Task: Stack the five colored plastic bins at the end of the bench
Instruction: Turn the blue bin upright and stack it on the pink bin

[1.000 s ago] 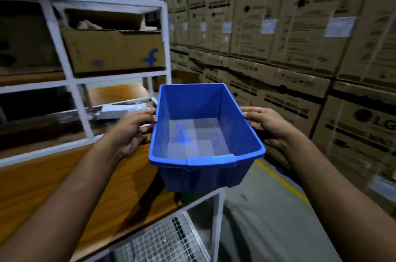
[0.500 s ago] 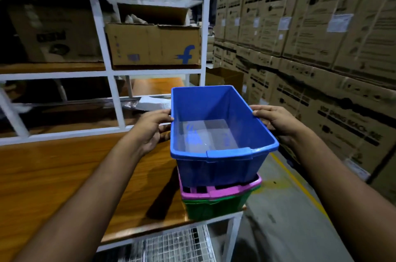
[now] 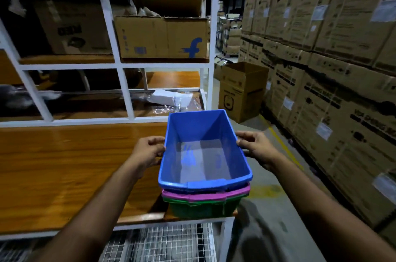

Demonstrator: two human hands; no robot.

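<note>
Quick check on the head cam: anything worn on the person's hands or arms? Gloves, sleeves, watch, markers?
Nothing worn that shows. The left hand and the right hand are bare: no gloves, rings or tape. Both forearms are uncovered from the wrist down to the frame's bottom edge, with no sleeve, watch, band or tracking marker in view. The picture is dim and slightly blurred, so very small items could be missed.

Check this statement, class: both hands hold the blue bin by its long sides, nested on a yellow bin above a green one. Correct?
Not quite. The head view shows the blue bin, held by left hand and right hand, nested on a pink bin, not yellow, above the green bin.
</note>
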